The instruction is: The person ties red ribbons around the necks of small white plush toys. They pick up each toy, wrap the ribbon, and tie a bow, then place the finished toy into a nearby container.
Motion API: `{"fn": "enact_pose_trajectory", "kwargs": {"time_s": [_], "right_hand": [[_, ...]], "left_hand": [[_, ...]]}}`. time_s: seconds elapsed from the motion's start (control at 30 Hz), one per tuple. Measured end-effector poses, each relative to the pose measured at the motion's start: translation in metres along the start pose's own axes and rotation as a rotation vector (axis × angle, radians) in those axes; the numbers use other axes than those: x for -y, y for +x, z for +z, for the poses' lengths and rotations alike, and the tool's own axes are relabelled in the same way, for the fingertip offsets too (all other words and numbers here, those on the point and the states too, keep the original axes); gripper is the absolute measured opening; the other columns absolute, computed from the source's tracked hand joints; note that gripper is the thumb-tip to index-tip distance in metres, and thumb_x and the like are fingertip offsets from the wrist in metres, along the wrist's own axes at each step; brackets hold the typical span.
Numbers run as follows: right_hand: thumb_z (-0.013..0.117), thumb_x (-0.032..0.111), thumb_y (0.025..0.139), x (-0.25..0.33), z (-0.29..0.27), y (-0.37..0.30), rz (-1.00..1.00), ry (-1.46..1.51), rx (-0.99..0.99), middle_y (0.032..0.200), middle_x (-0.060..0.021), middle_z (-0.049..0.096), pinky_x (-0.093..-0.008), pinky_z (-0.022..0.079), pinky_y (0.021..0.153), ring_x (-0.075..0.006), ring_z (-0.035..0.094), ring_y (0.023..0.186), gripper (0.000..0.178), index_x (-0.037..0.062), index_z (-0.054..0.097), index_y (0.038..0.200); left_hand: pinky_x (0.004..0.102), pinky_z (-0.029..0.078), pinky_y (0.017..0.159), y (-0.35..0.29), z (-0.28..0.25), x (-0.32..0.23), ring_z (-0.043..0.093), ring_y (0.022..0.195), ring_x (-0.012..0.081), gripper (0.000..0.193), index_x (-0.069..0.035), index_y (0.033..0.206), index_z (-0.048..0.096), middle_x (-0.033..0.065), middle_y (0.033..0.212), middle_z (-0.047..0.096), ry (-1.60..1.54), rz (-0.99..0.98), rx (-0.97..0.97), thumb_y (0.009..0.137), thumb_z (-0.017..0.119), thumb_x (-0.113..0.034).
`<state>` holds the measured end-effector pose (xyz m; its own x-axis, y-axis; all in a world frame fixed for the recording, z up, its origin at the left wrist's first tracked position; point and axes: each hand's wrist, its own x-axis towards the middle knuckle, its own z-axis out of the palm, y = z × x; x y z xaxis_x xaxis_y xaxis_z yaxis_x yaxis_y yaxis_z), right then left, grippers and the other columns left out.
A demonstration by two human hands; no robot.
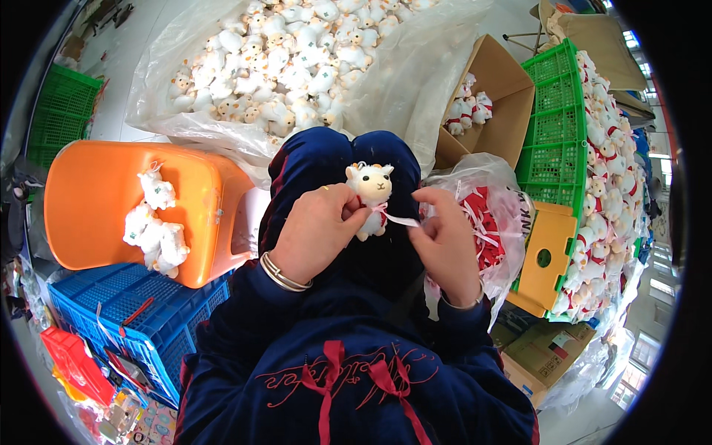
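Note:
Over my lap, a small white plush sheep (369, 185) with a cream face faces up toward me. A red piece with a pale pink ribbon (399, 220) goes around its neck. My left hand (315, 226) is closed at the sheep's left side, thumb and fingers pinching at its neck by the ribbon. On the other side, my right hand (447, 241) pinches the loose ribbon end between thumb and forefinger, pulled out to the right of the sheep. A clear plastic bag of red pieces with pink ribbons (483, 230) lies just beyond my right hand.
A big clear plastic sheet (400, 81) holds a heap of plush sheep ahead. On the left, several sheep lie on an orange chair (89, 200) beside a blue crate (96, 297). To the right stand a cardboard box (504, 89) and a green crate (549, 141) near many red-dressed sheep (610, 185).

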<state>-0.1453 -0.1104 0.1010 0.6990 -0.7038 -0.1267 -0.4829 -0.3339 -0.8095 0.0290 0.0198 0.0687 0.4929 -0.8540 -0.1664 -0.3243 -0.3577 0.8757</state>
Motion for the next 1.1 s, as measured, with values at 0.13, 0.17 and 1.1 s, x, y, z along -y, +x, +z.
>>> {"fn": "enact_pose_trajectory", "kwargs": {"time_s": [0.13, 0.17, 1.1], "right_hand": [[0.065, -0.002, 0.098, 0.023, -0.006, -0.013, 0.155, 0.355, -0.039, 0.092, -0.0018, 0.065, -0.0226, 0.042, 0.055, -0.0043, 0.053, 0.058, 0.024, 0.0021, 0.065, 0.122], [0.064, 0.001, 0.101, 0.020, -0.002, -0.012, 0.114, 0.330, -0.022, 0.088, -0.0001, 0.067, -0.0218, 0.042, 0.054, -0.0033, 0.055, 0.059, 0.022, 0.0027, 0.065, 0.123], [0.067, 0.005, 0.100, -0.022, 0.038, 0.015, 0.103, 0.352, 0.170, 0.076, -0.0075, 0.072, -0.0249, 0.051, 0.059, -0.0107, 0.066, 0.064, 0.018, -0.0016, 0.059, 0.114]], "left_hand": [[0.0305, 0.052, 0.059, -0.003, 0.004, 0.002, 0.068, 0.062, 0.0164, 0.021, 0.002, 0.088, 0.070, 0.0106, 0.077, 0.071, 0.029, 0.039, -0.036, 0.091, 0.080, -0.016], [0.0308, 0.053, 0.059, -0.003, 0.006, 0.003, 0.068, 0.062, 0.0171, 0.020, 0.002, 0.089, 0.070, 0.0111, 0.078, 0.071, 0.037, 0.054, -0.047, 0.091, 0.079, -0.016], [0.0299, 0.055, 0.062, -0.010, 0.018, 0.014, 0.069, 0.065, 0.0195, 0.014, 0.002, 0.102, 0.066, 0.0119, 0.091, 0.069, -0.021, 0.147, -0.167, 0.094, 0.075, -0.006]]}}
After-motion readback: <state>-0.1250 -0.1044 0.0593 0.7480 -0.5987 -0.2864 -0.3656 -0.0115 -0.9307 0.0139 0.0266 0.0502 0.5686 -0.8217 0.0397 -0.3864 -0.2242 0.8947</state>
